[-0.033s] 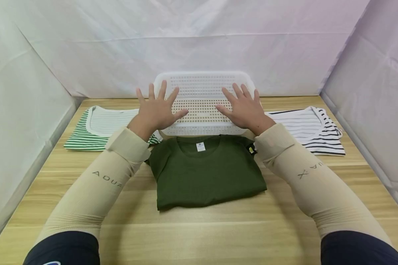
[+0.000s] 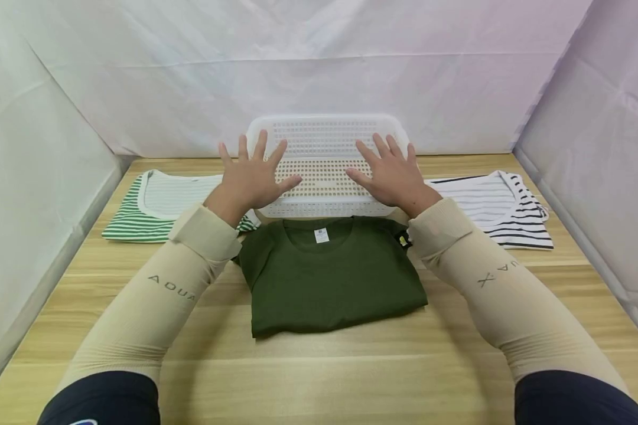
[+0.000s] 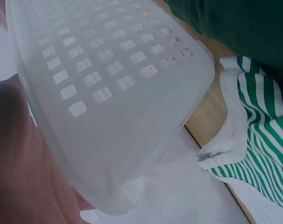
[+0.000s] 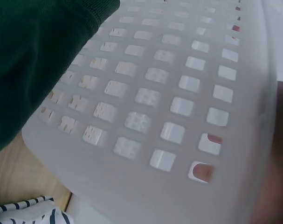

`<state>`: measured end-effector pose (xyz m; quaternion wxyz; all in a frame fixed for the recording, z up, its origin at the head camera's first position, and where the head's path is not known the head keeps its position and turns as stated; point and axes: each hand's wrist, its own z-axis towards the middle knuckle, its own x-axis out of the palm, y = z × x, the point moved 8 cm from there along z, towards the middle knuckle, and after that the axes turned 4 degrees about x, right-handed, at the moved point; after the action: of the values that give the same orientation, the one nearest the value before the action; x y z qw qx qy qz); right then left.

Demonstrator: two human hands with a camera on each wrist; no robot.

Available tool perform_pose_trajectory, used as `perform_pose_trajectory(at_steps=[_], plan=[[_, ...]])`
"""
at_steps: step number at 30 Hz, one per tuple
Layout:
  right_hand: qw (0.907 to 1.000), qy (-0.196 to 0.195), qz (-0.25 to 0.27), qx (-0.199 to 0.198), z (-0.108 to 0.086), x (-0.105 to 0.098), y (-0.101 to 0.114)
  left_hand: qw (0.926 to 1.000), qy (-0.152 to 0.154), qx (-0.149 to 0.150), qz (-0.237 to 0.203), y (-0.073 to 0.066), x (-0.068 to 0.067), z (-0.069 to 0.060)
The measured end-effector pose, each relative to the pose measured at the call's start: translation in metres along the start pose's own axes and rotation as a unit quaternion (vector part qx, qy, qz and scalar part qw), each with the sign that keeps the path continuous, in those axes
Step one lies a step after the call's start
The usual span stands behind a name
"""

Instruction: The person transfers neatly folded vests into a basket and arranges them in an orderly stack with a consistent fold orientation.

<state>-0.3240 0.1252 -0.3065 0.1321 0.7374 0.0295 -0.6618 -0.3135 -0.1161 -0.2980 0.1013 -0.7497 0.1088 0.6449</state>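
Both hands are held out with fingers spread and nothing in them. My left hand (image 2: 252, 180) is over the left side of a white perforated plastic basket (image 2: 326, 209). Over the basket's right side is my right hand (image 2: 396, 177). Whether either palm touches the basket, I cannot tell. The wrist views show the basket's holed wall (image 3: 136, 126) close up, and a bit of finger shows through the holes in the right one. A folded dark green T-shirt (image 2: 335, 283) with a white neck label (image 2: 321, 235) lies in front of the basket, between the forearms.
On the left lies a folded green-and-white striped shirt (image 2: 124, 227), partly behind the left forearm. A folded white shirt with black stripes (image 2: 521, 236) lies on the right. White cloth walls (image 2: 319, 82) close off the back and sides of the wooden table (image 2: 340, 378).
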Motion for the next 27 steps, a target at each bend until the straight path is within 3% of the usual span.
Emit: perform_pose_trajectory(at_steps=[14, 17, 19, 22, 24, 27], plan=[[1.0000, -0.006, -0.007, 0.001, -0.002, -0.005, 0.000, 0.9999, -0.008, 0.011, 0.000, -0.008, 0.001, 0.001], [0.9998, -0.014, 0.010, -0.007, -0.005, -0.008, 0.003, 0.9995, -0.026, 0.019, 0.002, -0.010, -0.002, 0.002], [0.9985, -0.034, 0.038, -0.022, -0.010, -0.011, 0.006, 0.9978, -0.059, 0.030, -0.002, -0.013, -0.006, 0.000], [0.9904, -0.089, 0.091, -0.055, -0.024, -0.020, 0.014, 0.9893, -0.134, 0.057, -0.004, -0.019, -0.017, -0.009], [0.9789, -0.139, 0.123, -0.084, -0.040, -0.030, 0.019, 0.9780, -0.193, 0.079, -0.003, -0.025, -0.024, -0.022], [0.9576, -0.207, 0.150, -0.134, -0.067, -0.041, 0.026, 0.9516, -0.285, 0.116, 0.003, -0.034, -0.035, -0.047]])
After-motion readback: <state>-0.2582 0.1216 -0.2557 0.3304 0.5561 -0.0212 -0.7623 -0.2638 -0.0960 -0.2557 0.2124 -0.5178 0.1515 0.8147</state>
